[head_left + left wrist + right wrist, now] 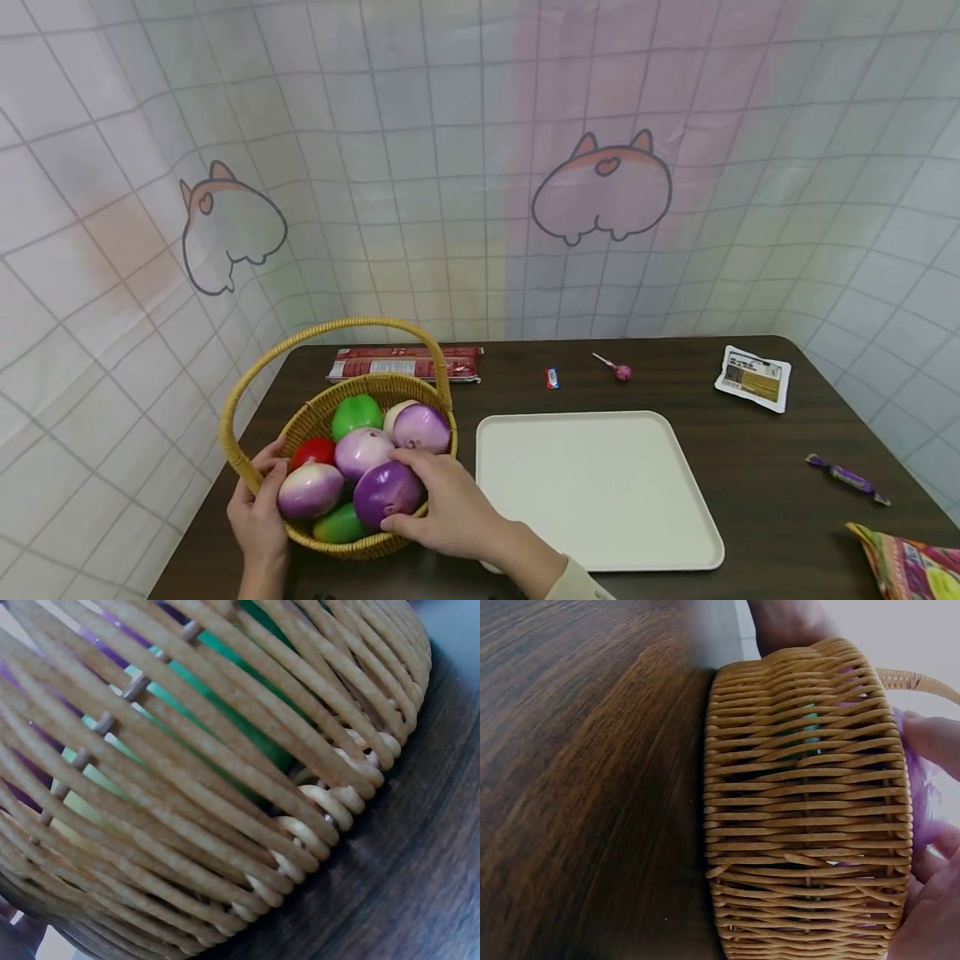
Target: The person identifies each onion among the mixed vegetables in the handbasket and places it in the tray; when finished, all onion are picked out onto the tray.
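A wicker basket (322, 408) with a hoop handle stands at the table's left front. It holds several purple-and-white onions, a green pepper (356, 413) and a red vegetable (313, 451). My right hand (431, 500) reaches over the near rim and grips the dark purple onion (382, 492), thumb below and fingers above. My left hand (258, 504) holds the basket's left rim, its thumb hooked inside. The left wrist view shows the woven wall (225, 787) up close, with green showing through. In the right wrist view my fingers (934, 739) curl over the rim (802, 810) onto the purple onion (926, 802).
A white tray (592, 487) lies just right of the basket. Behind are a red packet (405, 363), a small red candy (552, 378) and a pink lollipop (621, 371). At right lie a white sachet (753, 378), a purple wrapped candy (847, 477) and a colourful bag (907, 567).
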Demonstrator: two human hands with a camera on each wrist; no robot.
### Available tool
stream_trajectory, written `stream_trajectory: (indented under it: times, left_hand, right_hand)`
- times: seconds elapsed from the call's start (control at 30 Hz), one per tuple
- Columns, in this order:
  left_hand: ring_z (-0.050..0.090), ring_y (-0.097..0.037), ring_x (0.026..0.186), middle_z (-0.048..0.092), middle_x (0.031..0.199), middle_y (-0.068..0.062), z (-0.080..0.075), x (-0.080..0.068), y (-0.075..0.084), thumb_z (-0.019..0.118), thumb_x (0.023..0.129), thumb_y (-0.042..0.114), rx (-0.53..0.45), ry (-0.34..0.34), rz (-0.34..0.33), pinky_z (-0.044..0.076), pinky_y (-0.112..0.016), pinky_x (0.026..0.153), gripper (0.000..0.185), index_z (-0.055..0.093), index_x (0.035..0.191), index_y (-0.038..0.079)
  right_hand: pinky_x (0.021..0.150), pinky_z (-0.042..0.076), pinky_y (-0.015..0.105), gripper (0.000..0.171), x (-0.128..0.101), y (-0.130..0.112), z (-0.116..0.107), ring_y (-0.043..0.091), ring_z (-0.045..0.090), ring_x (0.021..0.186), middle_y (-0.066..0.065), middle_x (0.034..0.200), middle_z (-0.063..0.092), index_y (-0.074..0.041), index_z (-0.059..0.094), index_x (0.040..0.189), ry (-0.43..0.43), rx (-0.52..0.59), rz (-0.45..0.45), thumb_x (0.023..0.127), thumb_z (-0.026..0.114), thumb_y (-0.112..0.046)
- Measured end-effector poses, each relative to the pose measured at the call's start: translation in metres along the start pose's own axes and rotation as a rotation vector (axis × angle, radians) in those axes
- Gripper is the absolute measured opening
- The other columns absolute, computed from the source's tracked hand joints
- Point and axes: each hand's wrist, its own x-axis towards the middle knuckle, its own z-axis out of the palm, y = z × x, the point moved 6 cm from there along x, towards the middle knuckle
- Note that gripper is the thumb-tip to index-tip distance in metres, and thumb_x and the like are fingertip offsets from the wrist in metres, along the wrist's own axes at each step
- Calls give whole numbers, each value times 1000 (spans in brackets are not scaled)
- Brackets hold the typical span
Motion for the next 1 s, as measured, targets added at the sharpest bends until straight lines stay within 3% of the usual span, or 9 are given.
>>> stream_trajectory:
  times: [0.2,0.5,0.63,1.0]
  left_hand:
    - [56,-21,114,69,115,-8,2,1,1,59,94,4,2,4,11,38,-18,93,26,55,100,-21]
    - [57,-20,113,70,113,-8,1,2,0,59,93,1,17,3,31,39,-17,92,22,56,98,-21]
    - [57,-19,114,70,113,-7,-1,3,-1,60,93,1,35,1,33,39,-16,92,22,57,98,-21]
    - [58,-18,112,71,111,-7,0,2,1,60,92,-2,48,-3,54,40,-16,92,21,56,97,-22]
  right_hand:
    - [103,41,44,70,1,1,-1,16,50,124,-8,136,54,-23,47,138,27,13,38,79,78,-46]
    - [94,49,33,66,5,1,-16,11,54,116,-3,133,54,-17,51,134,101,217,-40,78,81,-34]
    - [92,49,31,61,7,3,-25,11,54,115,-3,129,54,-20,53,130,106,285,-46,77,82,-31]
    - [84,53,29,63,3,18,-62,15,62,104,-4,122,58,-22,46,130,110,454,84,79,81,-24]
